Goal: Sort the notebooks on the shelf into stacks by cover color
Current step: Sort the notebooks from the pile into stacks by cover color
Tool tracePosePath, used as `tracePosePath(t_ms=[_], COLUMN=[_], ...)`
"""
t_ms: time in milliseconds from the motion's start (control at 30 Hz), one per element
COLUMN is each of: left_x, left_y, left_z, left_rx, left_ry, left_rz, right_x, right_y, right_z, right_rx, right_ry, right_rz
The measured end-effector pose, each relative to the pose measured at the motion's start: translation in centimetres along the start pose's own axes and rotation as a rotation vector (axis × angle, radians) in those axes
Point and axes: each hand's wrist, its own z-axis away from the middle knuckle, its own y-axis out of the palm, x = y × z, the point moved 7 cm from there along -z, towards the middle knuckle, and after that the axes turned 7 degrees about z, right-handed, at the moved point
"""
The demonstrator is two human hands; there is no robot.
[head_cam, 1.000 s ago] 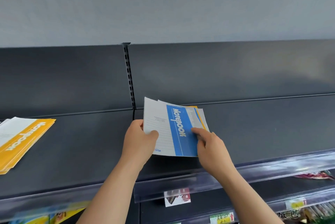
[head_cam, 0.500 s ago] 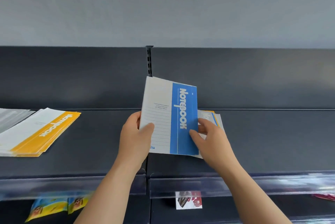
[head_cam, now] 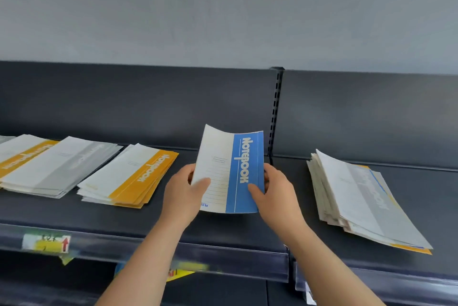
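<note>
**Blue notebook held in both hands over the bare middle of the shelf**

A pale grey wall (head_cam: 223, 20) fills the upper half of the view. Below it stands the dark back panel (head_cam: 136, 102), split by a slotted upright (head_cam: 275, 117). The dark shelf (head_cam: 223, 229) runs the full width, and a clear price rail (head_cam: 223, 256) lines its front edge.

On the right lies the mixed stack (head_cam: 359, 196), fanned and askew. Grey, blue and orange edges show in it, and its near corner reaches close to the front edge. At the left a grey stack (head_cam: 62, 164) lies partly over an orange-striped notebook (head_cam: 22, 154) that the frame cuts off. Just beside the grey stack, the orange stack (head_cam: 133, 176) sits with its edges loosely fanned.

Between the orange stack and the mixed stack the deck is bare from the back panel to the rail. The blue notebook (head_cam: 233, 172) is held there, nearly upright with its cover facing the camera and its top edge slightly curled. I cannot tell whether its bottom edge touches the deck.

The left hand (head_cam: 183, 196) grips the notebook's left edge, thumb on the white part of the cover and fingers behind. The right hand (head_cam: 275, 194) grips the right edge, thumb on the blue stripe and fingers behind.

A blurred yellow price label (head_cam: 47, 243) sits in the rail at the left.
</note>
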Motion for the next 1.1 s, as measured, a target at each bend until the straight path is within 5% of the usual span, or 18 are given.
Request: tracePosePath(t_ms=[433,667,933,1100], left_x=[6.1,4.0,-5.3,-8.4], left_y=[0.1,-0.5,3.2,7.9], left_z=[-5.0,-4.8,-0.7,1.6], left_rx=[0.148,0.095,0.169,0.251], left_ry=[0.014,0.125,0.383,0.362], left_rz=[-0.363,-0.57,-0.197,-0.026], right_x=[-1.8,0.1,1.0,-1.4], right_y=[6.5,4.4,-4.4,-12.0], right_z=[-1.5,-0.7,2.3,4.4], right_rx=[0.109,-0.011,-0.208,-0.336], right_ry=[0.203,0.093,0.004,0.051], right_rz=[0.292,0.355,0.49,0.497])
